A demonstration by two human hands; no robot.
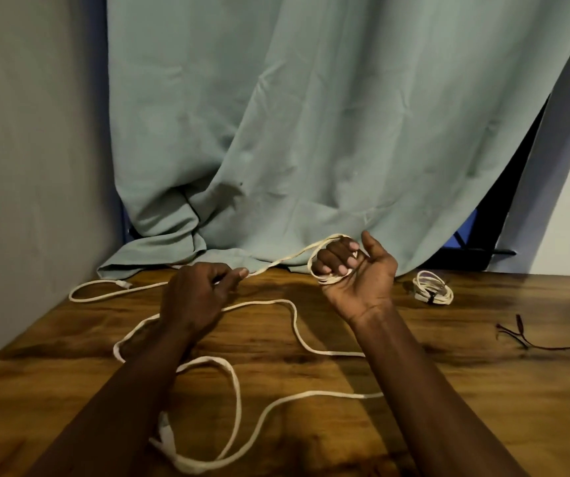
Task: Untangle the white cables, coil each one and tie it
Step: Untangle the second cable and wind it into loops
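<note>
- White cable (338, 353) sprawls in loose bends over the wooden table (483, 407), from the back left to the near edge, where it crosses under both forearms.
- Left hand (197, 297), palm down, pinches one strand of that cable between thumb and forefinger just above the table.
- From the pinch the strand rises to the right hand (359, 277), held palm up, thumb standing free.
- The right hand's fingers (337, 259) are curled, with a few turns of the cable wound round them.
- A blurred white piece (165, 432) on the cable near the front edge is probably a plug.
- A second cable, coiled and tied (433, 287), lies at the back right, apart from the hands.
- Dark ties (531, 339) lie loose on the table, right of the right forearm.
- A pale green cloth (311, 132) hangs behind, its hem resting on the table's back edge.
</note>
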